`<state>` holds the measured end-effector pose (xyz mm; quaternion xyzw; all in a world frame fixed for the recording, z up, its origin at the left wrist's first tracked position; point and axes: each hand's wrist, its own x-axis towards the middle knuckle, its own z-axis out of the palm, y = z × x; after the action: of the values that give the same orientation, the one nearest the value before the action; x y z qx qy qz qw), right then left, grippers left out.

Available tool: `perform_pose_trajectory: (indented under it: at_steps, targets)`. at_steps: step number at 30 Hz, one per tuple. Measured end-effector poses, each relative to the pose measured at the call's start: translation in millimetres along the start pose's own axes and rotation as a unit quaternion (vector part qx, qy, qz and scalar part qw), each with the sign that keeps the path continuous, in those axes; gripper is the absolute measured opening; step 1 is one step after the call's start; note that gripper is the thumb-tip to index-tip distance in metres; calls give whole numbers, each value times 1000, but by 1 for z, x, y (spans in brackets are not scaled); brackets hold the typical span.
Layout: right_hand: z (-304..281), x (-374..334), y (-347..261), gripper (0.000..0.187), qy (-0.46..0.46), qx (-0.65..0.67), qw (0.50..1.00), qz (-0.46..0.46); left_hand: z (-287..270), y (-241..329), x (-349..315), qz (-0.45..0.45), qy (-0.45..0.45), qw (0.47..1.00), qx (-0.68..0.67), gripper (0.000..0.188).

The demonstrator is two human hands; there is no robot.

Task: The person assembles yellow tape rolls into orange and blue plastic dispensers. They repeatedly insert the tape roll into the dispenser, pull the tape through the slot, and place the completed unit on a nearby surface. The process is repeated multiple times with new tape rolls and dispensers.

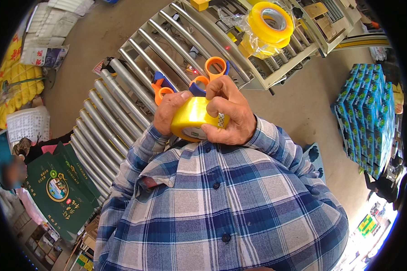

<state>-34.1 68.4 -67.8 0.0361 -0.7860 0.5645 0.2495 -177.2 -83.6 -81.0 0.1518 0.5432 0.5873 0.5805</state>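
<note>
Tape roll (pixel 192 111): glossy yellow, broad-banded, pale core (pixel 193 133), black-and-white checked patch (pixel 220 119) at its right; clamped on it from either side, my left fingers (pixel 183 95) and curled right fingers (pixel 221 106).

The head view looks steeply down from the wearer's head through a wide fisheye lens, past the plaid shirt (pixel 212 194) and out toward the roller conveyor (pixel 131 84). The left hand (pixel 167 113) and right hand (pixel 235 113) are close, near mid-view; stacked blue cartons (pixel 364 117) stand farther off.
</note>
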Motion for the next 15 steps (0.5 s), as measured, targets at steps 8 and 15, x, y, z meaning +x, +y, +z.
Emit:
perform_pose_trajectory:
  at_steps: [8,15]
  targets:
    - [-6,13,-15,24,19,-78,993,-90,-4,-12,5,198,39,966,161,39]
    - [-4,12,-10,26,-10,-54,990,-129,-9,-25,2,131,43,983,118,37]
